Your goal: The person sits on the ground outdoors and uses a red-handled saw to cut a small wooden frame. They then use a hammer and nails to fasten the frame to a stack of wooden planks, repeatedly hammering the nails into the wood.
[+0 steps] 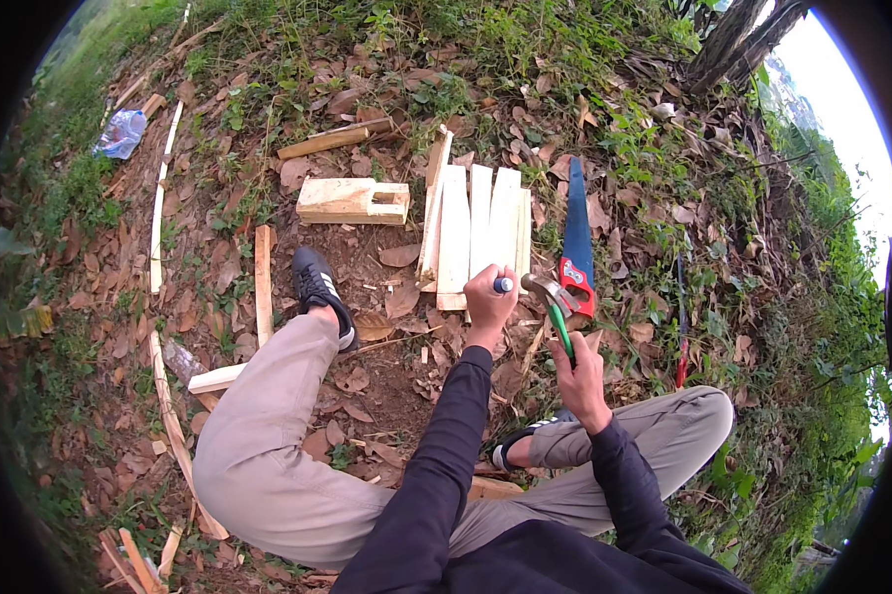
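I sit on leaf-strewn ground with my legs bent in front of me. My left hand (488,300) is closed around a small blue-tipped object held upright at the near end of several pale wooden slats (473,226) laid side by side. My right hand (578,374) grips a green-handled claw hammer (555,305), its metal head raised just right of my left hand. A handsaw (575,243) with a blue blade and red handle lies right of the slats.
A notched pale wood block (353,201) lies behind my left shoe (321,290). Long thin strips (159,203) and offcuts (263,282) lie at the left. A crumpled plastic bottle (121,134) rests far left. Tree trunks (738,40) stand at the upper right.
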The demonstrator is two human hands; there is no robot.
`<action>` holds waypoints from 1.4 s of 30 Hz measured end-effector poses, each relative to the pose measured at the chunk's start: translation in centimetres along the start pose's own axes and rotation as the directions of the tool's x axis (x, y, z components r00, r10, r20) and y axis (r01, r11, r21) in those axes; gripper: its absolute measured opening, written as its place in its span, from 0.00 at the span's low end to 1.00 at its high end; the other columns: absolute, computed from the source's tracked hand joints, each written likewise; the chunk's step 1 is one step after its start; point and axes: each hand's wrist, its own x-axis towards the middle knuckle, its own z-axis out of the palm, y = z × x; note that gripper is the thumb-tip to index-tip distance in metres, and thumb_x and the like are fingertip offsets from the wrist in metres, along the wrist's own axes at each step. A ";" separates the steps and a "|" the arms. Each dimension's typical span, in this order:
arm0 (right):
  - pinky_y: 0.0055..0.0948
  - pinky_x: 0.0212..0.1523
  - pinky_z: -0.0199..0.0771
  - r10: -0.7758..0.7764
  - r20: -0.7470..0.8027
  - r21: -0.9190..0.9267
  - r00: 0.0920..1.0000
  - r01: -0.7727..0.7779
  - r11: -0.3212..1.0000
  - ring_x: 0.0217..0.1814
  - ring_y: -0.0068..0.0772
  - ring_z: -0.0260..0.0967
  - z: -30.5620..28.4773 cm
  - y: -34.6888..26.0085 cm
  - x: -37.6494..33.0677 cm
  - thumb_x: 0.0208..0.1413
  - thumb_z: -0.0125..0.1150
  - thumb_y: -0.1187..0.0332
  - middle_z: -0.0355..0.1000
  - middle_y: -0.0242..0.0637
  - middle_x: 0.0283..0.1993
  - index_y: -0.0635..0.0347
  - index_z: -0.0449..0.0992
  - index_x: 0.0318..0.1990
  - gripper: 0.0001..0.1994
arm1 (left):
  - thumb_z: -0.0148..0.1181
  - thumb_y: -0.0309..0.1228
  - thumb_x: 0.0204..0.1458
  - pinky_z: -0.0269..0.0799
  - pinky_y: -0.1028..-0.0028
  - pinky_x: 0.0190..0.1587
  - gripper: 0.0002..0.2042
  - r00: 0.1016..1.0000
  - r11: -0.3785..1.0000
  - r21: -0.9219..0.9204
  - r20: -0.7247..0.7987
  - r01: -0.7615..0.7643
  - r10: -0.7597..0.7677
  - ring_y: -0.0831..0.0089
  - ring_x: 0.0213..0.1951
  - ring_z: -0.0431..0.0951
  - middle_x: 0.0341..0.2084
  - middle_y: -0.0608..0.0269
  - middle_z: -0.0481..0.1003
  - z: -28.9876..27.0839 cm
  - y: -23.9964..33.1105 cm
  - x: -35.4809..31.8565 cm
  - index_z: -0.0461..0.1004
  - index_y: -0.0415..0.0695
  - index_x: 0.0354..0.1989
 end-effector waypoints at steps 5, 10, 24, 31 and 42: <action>0.40 0.24 0.62 -0.050 -0.020 0.036 0.999 0.051 0.998 0.22 0.49 0.68 0.5 0.2 -0.3 0.65 0.59 0.66 0.68 0.48 0.21 0.64 0.70 0.38 0.10 | 0.64 0.26 0.50 0.65 0.64 0.21 0.13 0.999 0.999 -0.015 -0.017 0.041 -0.041 0.57 0.16 0.71 0.12 0.51 0.69 -0.4 0.1 0.8 0.68 0.39 0.17; 0.40 0.26 0.63 0.013 -0.044 0.040 0.999 -0.011 0.999 0.21 0.47 0.67 0.6 -0.2 0.0 0.66 0.58 0.64 0.68 0.46 0.21 0.63 0.71 0.39 0.11 | 0.62 0.26 0.52 0.60 0.70 0.19 0.15 0.998 0.998 -0.053 -0.053 0.023 -0.026 0.73 0.13 0.64 0.09 0.57 0.64 -1.0 -0.9 0.9 0.67 0.37 0.16; 0.46 0.23 0.59 -0.075 0.069 -0.138 0.995 0.084 0.987 0.19 0.54 0.65 0.9 -0.5 1.1 0.70 0.52 0.59 0.65 0.50 0.19 0.65 0.67 0.37 0.16 | 0.61 0.24 0.53 0.60 0.68 0.19 0.15 0.994 0.997 -0.081 -0.104 0.008 -0.016 0.68 0.13 0.64 0.10 0.55 0.63 -0.8 -0.8 1.5 0.65 0.37 0.17; 0.47 0.23 0.62 -0.146 -0.087 -0.018 0.985 0.145 0.989 0.22 0.59 0.69 -0.9 -6.5 2.1 0.70 0.50 0.62 0.68 0.51 0.21 0.63 0.66 0.35 0.14 | 0.61 0.24 0.53 0.60 0.69 0.19 0.14 0.992 0.992 -0.117 -0.107 0.047 -0.060 0.72 0.13 0.65 0.10 0.55 0.63 -1.7 -1.4 1.5 0.65 0.37 0.17; 0.45 0.20 0.62 -0.266 -0.171 0.019 0.949 0.273 0.962 0.18 0.54 0.68 -2.0 -8.5 4.0 0.69 0.51 0.63 0.66 0.50 0.19 0.64 0.67 0.36 0.13 | 0.61 0.22 0.50 0.60 0.68 0.19 0.13 0.994 0.992 -0.114 -0.093 0.054 -0.065 0.70 0.13 0.65 0.10 0.55 0.64 -2.0 -1.6 0.8 0.65 0.37 0.17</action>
